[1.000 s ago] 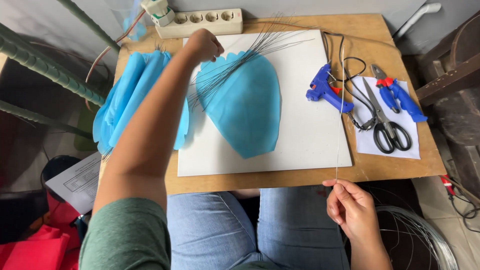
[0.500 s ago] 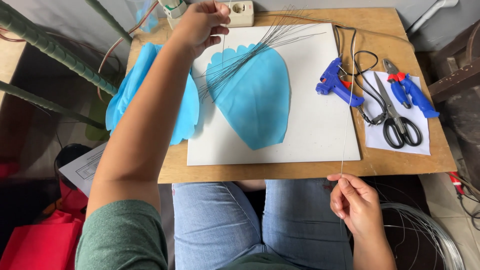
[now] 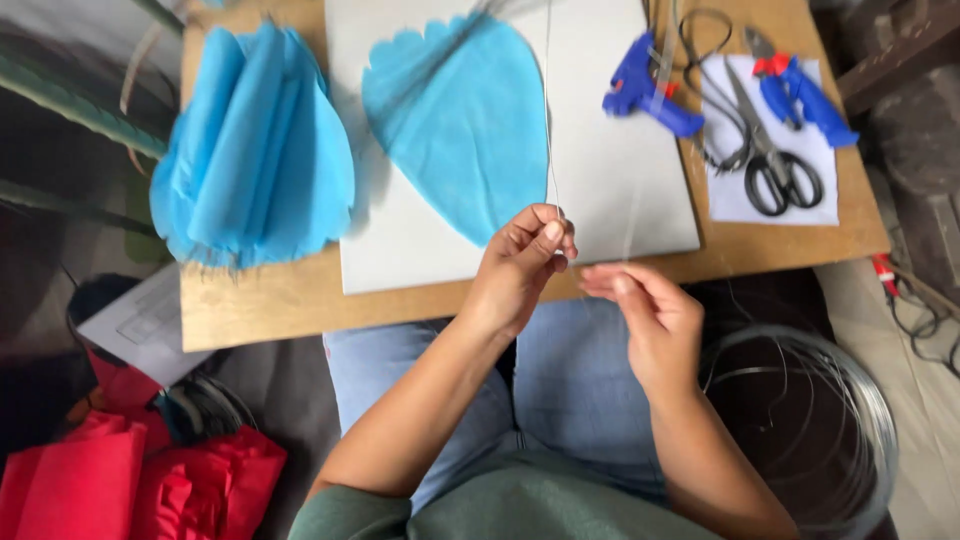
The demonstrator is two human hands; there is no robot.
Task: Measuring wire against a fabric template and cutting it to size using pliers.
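Pulled back from the far edge of the table since half a second ago: left hand [image 3: 520, 262], now just over the near edge and close beside the right hand [image 3: 640, 320], which has risen from the lap to meet it.

Nearest, over the blue-jeaned lap: left thumb and forefinger pressed together on a single thin wire [image 3: 548, 120], held upright and running away across the white board [image 3: 620, 200] toward the far edge. Right fingers stretched out loosely side by side toward the left fingertips; cannot tell whether touching the wire or only next to it. Down on the floor to the right, a big coil of wire [image 3: 800, 420]; to the left, red paper [image 3: 130, 470].

On the table [image 3: 260, 300]: white board in the middle, with a blue paper petal [image 3: 460, 130] lying flat on it, under the line of the wire. At the left edge, a stack of folded blue paper [image 3: 250, 160]. Toward the far right corner, a blue glue gun [image 3: 645, 90], scissors [image 3: 765, 150] and blue-handled pliers [image 3: 800, 90], the last two on a white sheet [image 3: 730, 200].

Looks like one wire singled out and being steadied between both hands. Calls next for a firm second grip from the right hand, without bending so fine a strand.
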